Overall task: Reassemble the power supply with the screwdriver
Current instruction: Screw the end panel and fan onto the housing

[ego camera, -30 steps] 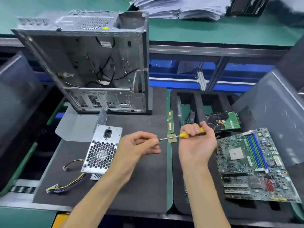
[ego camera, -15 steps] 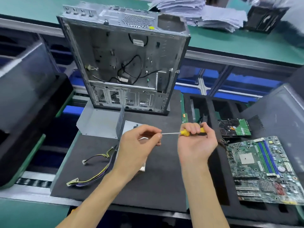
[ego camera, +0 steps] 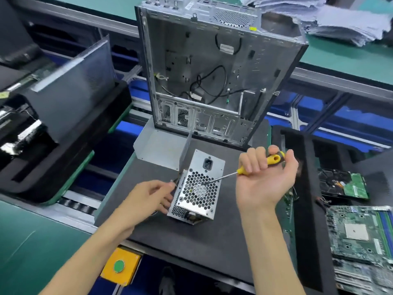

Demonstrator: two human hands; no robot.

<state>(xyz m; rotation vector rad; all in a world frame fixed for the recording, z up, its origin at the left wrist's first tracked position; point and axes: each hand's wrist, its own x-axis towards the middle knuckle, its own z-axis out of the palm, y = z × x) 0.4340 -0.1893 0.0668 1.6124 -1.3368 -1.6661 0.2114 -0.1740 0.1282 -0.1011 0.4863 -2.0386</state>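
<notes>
The silver power supply (ego camera: pixel 200 186) lies on the black foam mat (ego camera: pixel 204 248), its honeycomb fan grille and black power socket facing up. My left hand (ego camera: pixel 150 199) holds its left side, fingers at the upper left edge. My right hand (ego camera: pixel 265 177) grips the yellow and black screwdriver (ego camera: pixel 258 165) by the handle, palm up. The thin shaft slants down to the left, with its tip over the grille. A flat grey metal cover plate (ego camera: pixel 159 145) lies just behind the power supply.
An empty computer case (ego camera: pixel 214 77) with loose black cables stands upright behind the mat. A hard drive (ego camera: pixel 342 184) and a green motherboard (ego camera: pixel 361 233) lie at the right. Black trays and a panel (ego camera: pixel 70 86) sit at the left. A yellow box with a green button (ego camera: pixel 120 266) is at the front edge.
My left hand let go of the screwdriver shaft and moved down-left to the power supply's side. My right hand has tilted the screwdriver, its tip now over the grille. The view shifted left.
</notes>
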